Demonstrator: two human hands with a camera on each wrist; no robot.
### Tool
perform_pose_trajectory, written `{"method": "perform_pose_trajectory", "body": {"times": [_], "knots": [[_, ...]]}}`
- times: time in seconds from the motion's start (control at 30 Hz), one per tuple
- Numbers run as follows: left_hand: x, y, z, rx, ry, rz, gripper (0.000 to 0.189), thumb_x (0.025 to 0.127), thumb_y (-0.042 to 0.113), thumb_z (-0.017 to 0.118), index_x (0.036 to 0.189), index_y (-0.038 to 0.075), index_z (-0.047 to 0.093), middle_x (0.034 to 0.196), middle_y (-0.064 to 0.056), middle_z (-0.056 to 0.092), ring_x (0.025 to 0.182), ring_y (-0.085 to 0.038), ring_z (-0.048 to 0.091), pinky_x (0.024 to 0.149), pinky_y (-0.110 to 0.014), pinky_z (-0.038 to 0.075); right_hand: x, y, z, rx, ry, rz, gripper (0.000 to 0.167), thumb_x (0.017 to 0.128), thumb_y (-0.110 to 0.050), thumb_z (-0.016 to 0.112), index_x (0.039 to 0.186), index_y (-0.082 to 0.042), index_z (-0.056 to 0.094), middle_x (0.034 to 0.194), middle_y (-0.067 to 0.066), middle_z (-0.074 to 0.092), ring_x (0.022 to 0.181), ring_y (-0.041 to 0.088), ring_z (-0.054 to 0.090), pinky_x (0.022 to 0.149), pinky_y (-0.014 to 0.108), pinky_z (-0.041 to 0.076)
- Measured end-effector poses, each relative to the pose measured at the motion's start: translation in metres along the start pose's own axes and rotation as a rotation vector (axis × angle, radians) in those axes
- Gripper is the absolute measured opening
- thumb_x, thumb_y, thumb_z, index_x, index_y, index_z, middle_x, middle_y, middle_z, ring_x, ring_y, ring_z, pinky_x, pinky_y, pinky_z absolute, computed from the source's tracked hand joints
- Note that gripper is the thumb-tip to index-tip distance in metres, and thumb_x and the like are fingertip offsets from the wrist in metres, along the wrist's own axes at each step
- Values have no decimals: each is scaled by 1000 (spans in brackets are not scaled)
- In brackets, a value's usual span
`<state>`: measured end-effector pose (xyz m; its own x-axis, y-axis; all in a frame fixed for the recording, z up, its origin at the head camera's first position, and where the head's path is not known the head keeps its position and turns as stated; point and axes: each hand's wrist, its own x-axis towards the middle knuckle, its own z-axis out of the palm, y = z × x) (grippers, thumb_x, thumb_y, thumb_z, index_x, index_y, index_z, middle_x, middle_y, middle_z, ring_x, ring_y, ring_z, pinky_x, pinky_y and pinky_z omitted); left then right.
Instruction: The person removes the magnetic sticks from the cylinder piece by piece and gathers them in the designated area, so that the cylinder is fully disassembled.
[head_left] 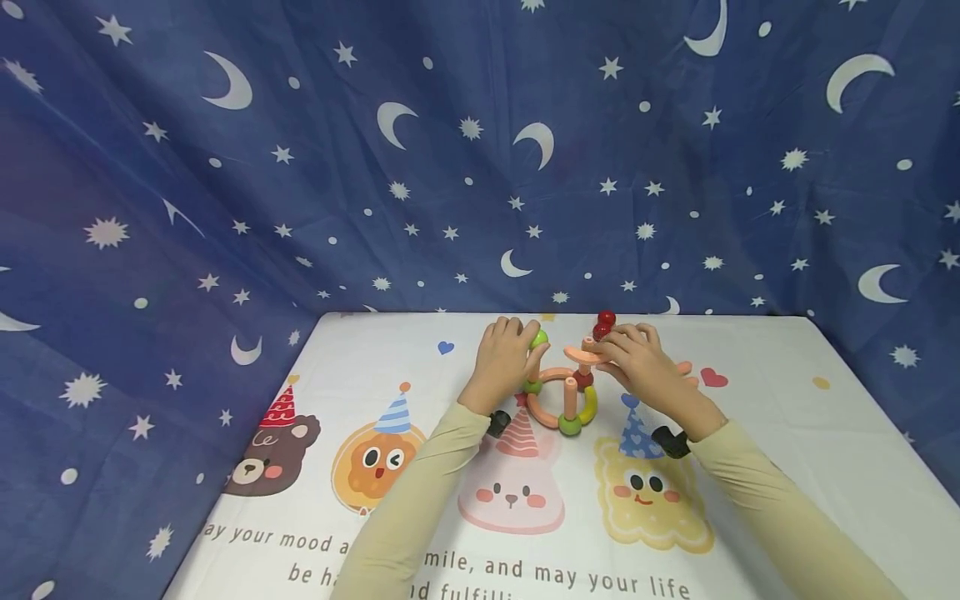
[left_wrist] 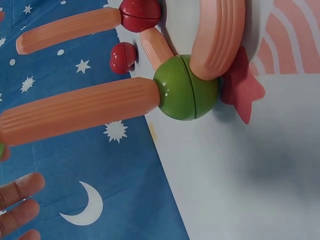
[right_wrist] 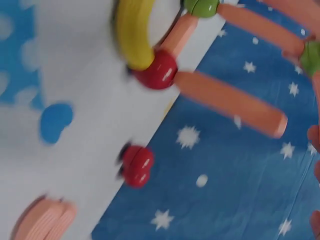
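Observation:
A toy frame of balls and sticks stands on the table: a ring of curved orange sticks (head_left: 542,412) and one yellow curved stick (head_left: 588,407), joined by green balls (head_left: 570,426) and a red ball (head_left: 582,380). Upright orange sticks (head_left: 571,398) rise from these joints. At the left upright, my left hand (head_left: 504,358) pinches a green ball (head_left: 539,338) at its top. My right hand (head_left: 637,358) pinches one end of a curved orange stick (head_left: 582,357), held level beside the upright on the red ball. Fingertips (right_wrist: 315,142) show only partly in the right wrist view.
Two loose red balls (head_left: 606,318) lie together behind my right hand near the table's back edge. Loose orange sticks (head_left: 684,367) rest right of that hand, partly hidden by it. A printed white tablecloth (head_left: 787,467) covers the table; a blue starry curtain (head_left: 465,167) hangs behind.

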<state>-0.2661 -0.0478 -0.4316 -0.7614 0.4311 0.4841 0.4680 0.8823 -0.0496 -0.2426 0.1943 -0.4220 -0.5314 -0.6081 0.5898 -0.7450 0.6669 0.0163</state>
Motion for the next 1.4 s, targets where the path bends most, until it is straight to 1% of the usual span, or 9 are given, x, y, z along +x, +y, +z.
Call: {"method": "perform_pose_trajectory", "body": {"times": [0.1, 0.2, 0.4, 0.6, 0.73, 0.9, 1.13, 1.3, 1.4], "knots": [[1, 1, 1, -5, -12, 3, 33, 97, 45, 42, 109, 17, 53, 94, -5, 59, 91, -20, 54, 80, -33, 46, -13, 12, -8, 16, 27, 40, 27, 73, -5, 75, 98, -9, 65, 97, 9, 60, 101, 31, 50, 88, 54, 31], [1, 2, 2, -4, -20, 3, 33, 97, 45, 41, 110, 17, 53, 94, -5, 60, 91, -20, 54, 80, -33, 46, -27, 24, -17, 16, 31, 79, 32, 68, 2, 78, 96, -8, 64, 97, 11, 57, 101, 32, 47, 88, 56, 29], [0, 1, 2, -15, -18, -9, 32, 97, 45, 42, 109, 17, 50, 92, -3, 54, 87, -19, 49, 77, -31, 42, -60, 50, -26, 4, 15, 86, 36, 63, 10, 76, 93, -7, 64, 95, 11, 57, 97, 32, 46, 83, 54, 29], [-1, -1, 3, -16, -6, -6, 30, 97, 44, 42, 107, 17, 49, 90, -3, 53, 86, -19, 48, 75, -31, 41, -91, 68, -22, -9, -58, 104, 37, 61, 10, 77, 91, -8, 64, 94, 10, 58, 94, 31, 47, 80, 50, 29], [-1, -1, 4, -17, 2, 0, 29, 97, 44, 42, 107, 17, 49, 89, -3, 53, 85, -19, 48, 74, -30, 41, -108, 75, -17, -41, -134, 128, 32, 63, 4, 78, 90, -9, 66, 93, 9, 61, 94, 30, 48, 79, 49, 30], [0, 0, 4, -25, -6, -10, 31, 97, 44, 43, 110, 17, 50, 93, -4, 55, 88, -20, 50, 78, -32, 43, -119, 82, -10, -78, -220, 145, 28, 67, 0, 78, 90, -10, 67, 91, 7, 61, 94, 31, 50, 80, 51, 32], [0, 1, 3, -26, -16, -19, 32, 97, 44, 44, 112, 17, 52, 95, -4, 57, 91, -20, 51, 81, -33, 44, -125, 89, -3, -126, -312, 139, 26, 70, -4, 77, 92, -11, 65, 91, 7, 61, 95, 32, 53, 81, 54, 36], [0, 2, 3, -30, -24, -19, 32, 97, 45, 43, 111, 17, 51, 95, -4, 56, 91, -20, 51, 81, -33, 43, -129, 91, 0, -119, -371, 170, 22, 73, -7, 75, 93, -12, 67, 93, 9, 64, 96, 31, 53, 83, 53, 38], [0, 2, 3, -33, -22, -14, 31, 97, 44, 42, 110, 17, 50, 93, -4, 55, 89, -20, 50, 78, -32, 43, -131, 92, 1, -113, -386, 194, 21, 74, -6, 75, 93, -12, 68, 95, 9, 64, 97, 31, 53, 83, 53, 37]]}}
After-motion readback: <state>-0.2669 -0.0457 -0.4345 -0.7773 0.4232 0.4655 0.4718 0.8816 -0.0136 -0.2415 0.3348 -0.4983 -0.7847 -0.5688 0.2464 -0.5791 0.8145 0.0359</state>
